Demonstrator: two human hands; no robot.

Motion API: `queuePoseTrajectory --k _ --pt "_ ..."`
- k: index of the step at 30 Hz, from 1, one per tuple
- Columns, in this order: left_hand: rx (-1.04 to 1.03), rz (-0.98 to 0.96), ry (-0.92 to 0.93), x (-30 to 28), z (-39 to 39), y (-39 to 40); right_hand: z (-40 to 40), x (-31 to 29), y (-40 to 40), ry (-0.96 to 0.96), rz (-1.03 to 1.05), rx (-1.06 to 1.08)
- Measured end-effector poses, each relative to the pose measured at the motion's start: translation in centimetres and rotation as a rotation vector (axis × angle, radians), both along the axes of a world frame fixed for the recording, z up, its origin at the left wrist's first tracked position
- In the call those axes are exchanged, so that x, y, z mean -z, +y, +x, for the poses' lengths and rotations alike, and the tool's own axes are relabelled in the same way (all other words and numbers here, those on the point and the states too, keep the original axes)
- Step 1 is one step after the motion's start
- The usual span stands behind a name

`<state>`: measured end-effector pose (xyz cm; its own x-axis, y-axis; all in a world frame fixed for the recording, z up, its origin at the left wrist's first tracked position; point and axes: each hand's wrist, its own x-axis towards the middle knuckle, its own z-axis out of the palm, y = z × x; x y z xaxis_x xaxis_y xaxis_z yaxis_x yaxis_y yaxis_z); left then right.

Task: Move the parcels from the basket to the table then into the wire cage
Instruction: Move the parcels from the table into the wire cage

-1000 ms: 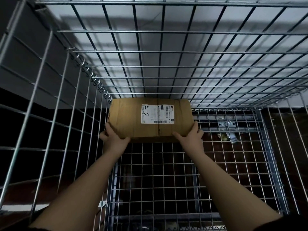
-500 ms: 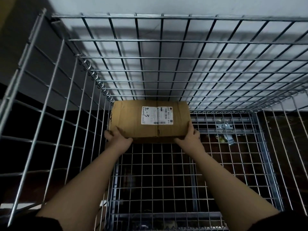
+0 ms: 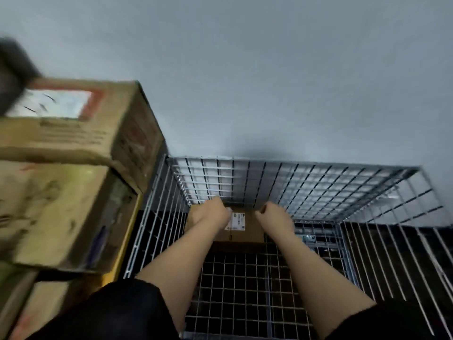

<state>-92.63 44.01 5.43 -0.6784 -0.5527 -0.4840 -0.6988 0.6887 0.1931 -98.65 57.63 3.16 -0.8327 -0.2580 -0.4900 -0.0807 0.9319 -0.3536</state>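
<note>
The parcel, a brown cardboard box, lies on the wire floor of the wire cage, at the far left corner against the back mesh. A white shipping label sits on its top (its print is too blurred to read). The left hand and the right hand hover over the parcel's two ends, fingers curled downward; whether they grip it or hold nothing cannot be told. Left of the cage stand stacked cardboard boxes; the upper one carries a white sheet with a red border, its writing smeared beyond reading. A grey wall rises behind.
</note>
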Motion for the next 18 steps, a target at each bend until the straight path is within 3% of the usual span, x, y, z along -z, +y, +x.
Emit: queuePoseTrajectory --k 10,18 --pt "0.028 -0.245 0.288 -21.1 4.8 -2.0 2.5 -20.9 -3.9 0.194 -0.184 -0.082" --pt "-0.081 -0.32 0.383 -30.9 10.2 -6.5 5.8 -29.6 -9.2 0.274 -0.282 -0.172"
